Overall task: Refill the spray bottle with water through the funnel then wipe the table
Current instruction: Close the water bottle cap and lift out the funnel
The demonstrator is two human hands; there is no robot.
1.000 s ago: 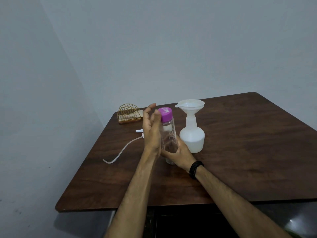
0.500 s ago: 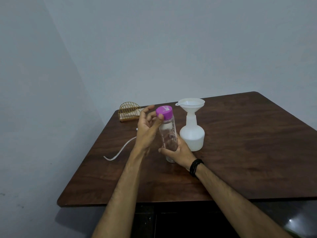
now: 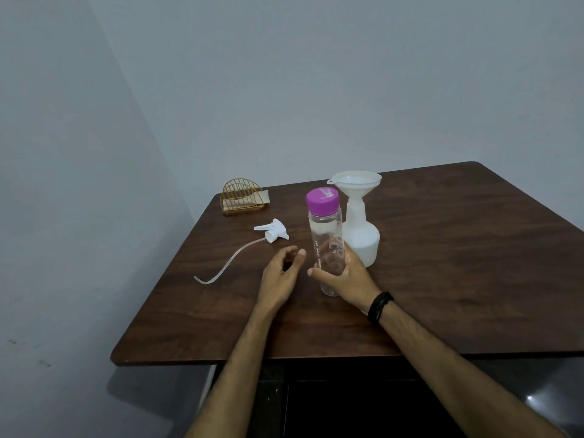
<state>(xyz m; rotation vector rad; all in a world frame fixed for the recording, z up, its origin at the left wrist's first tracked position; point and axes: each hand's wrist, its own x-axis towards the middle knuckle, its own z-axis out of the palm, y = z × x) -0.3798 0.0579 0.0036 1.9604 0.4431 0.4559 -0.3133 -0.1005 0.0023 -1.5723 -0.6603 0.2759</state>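
Note:
A clear water bottle (image 3: pixel 325 235) with a purple cap (image 3: pixel 321 200) stands upright on the brown table (image 3: pixel 458 279). My right hand (image 3: pixel 343 276) grips its lower half. My left hand (image 3: pixel 281 276) hovers just left of the bottle, fingers loosely curled and apart, holding nothing. Behind the bottle stands the white spray bottle (image 3: pixel 361 238) with a white funnel (image 3: pixel 355 181) seated in its neck. The spray head (image 3: pixel 273 231) with its long dip tube (image 3: pixel 221 267) lies on the table to the left.
A gold wire napkin holder (image 3: pixel 241 196) with napkins sits at the table's back left corner. Grey walls close in behind and to the left. The table's front edge is near my forearms, with a dark cabinet beneath.
My left hand has dropped from the purple cap down to beside the bottle's base. The cap remains on the bottle. My right hand keeps its grip.

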